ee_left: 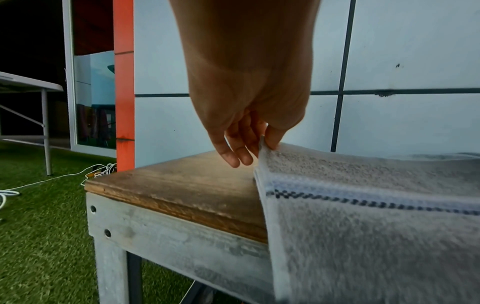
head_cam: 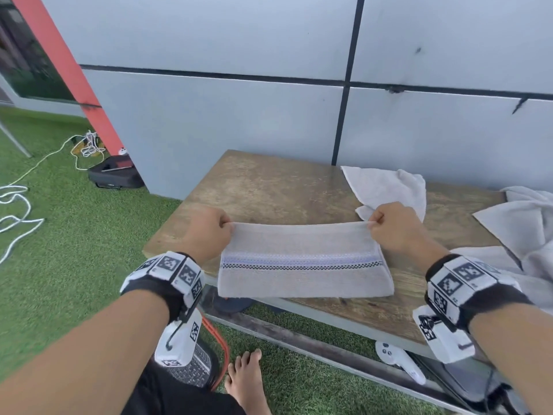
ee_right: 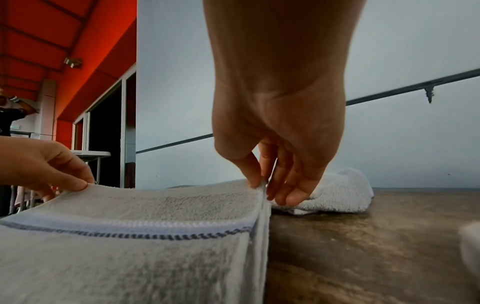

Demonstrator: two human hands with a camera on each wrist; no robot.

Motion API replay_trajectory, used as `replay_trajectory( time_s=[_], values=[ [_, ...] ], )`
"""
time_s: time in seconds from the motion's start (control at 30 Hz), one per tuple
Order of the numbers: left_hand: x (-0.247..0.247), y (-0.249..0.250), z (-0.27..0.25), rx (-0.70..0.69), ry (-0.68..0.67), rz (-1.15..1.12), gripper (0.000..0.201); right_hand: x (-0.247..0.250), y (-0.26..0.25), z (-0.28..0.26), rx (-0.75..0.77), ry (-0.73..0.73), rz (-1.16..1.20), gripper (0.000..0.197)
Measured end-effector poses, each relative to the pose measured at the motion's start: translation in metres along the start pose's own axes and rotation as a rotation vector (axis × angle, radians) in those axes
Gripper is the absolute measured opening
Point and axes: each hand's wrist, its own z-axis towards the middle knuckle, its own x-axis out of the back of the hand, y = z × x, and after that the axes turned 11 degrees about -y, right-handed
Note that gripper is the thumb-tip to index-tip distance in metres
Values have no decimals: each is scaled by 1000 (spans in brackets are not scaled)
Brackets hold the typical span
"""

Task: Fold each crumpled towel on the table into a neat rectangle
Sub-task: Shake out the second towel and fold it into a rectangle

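Both hands, left and right, pinch the striped towel's far corners mid-fold, while two crumpled towels seemingly await folding.

Grey striped towel held taut above the table's near edge — two crumpled white towels lie right
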Motion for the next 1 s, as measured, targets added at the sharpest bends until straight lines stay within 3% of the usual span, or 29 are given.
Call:
replay_trajectory(
  time_s=[0.27, 0.53, 0.7, 0.9, 1.0],
  values=[
    [-23, -9, 18, 10, 21, -32, 13, -13, 8, 19, -2, 9, -97, 18],
    [-15, -9, 21, -22, -31, 19, 13, -9, 1, 17, 22, -17, -172, 11],
    [-6, -9, 21, -58, -30, 25, 18, 1, -17, 7, -38, 57, -194, 11],
    [-11, -14, 23, -80, -60, 76, 16, -8, -13, 22, 51, -33, -251, 15],
    [-14, -17, 25, -81, -70, 100, 12, -14, 0, 27, 114, -2, -257, 19]
  ],
)
